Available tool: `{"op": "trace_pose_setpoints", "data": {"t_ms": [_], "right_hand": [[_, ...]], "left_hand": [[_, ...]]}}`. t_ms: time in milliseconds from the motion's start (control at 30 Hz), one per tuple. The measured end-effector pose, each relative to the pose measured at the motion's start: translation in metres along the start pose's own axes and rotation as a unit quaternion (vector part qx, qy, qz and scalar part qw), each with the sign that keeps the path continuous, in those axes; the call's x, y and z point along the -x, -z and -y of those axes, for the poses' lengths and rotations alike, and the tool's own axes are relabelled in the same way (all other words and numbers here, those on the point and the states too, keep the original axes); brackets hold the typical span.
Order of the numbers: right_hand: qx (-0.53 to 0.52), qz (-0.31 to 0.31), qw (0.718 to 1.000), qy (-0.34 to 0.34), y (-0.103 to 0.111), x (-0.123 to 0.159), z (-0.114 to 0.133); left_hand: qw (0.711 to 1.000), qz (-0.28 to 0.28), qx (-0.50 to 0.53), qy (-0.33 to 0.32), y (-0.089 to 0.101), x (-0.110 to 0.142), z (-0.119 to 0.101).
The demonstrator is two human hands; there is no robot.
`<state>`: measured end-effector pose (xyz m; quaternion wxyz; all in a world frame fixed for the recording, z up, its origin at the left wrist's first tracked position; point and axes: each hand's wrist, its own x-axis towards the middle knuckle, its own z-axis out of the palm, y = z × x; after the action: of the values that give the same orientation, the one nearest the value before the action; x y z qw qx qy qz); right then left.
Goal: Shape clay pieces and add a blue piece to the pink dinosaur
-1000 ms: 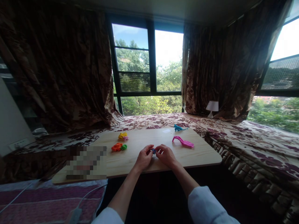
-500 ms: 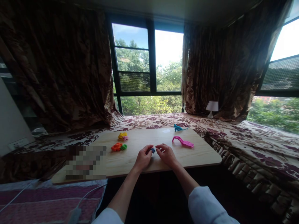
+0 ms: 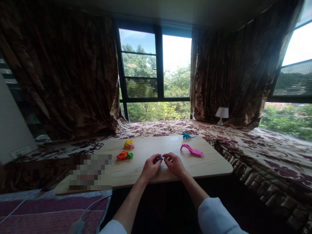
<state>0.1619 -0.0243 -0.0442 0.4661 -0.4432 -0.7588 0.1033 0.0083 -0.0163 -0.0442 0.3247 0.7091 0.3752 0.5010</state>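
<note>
Now — left hand pinching blue piece; right hand half-curled alongside — contact unclear.

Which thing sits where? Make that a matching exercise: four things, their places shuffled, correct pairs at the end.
1. Small blue piece
2. Bright pink piece
3. Orange lump
4. Lamp

A. Beside the green lump
B. In front of a curtain
C. Between the left hand and right hand
D. On the tabletop, right of both hands

Pairs: 1-C, 2-D, 3-A, 4-B
</note>
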Motion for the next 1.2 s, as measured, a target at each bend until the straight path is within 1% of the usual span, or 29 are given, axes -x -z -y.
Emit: {"op": "trace_pose_setpoints", "data": {"t_ms": [133,500,833,1200], "right_hand": [[-0.001,-0.004,1.000,0.002,0.0014,-0.0001,0.0011],[0.012,0.004,1.000,0.007,0.0025,0.0024,0.0049],[0.011,-0.008,1.000,-0.001,0.0035,0.0013,0.0051],[0.028,0.006,0.999,-0.013,0.0043,0.0020,0.0075]], "left_hand": [[1.000,-0.012,0.005,0.008,-0.0001,-0.0004,0.0001],[0.999,-0.022,0.016,0.022,0.0006,-0.0008,0.0058],[0.999,-0.025,0.020,0.020,0.0003,0.0004,-0.0010],[0.999,-0.030,0.013,0.016,-0.0017,0.0004,-0.0006]]}}
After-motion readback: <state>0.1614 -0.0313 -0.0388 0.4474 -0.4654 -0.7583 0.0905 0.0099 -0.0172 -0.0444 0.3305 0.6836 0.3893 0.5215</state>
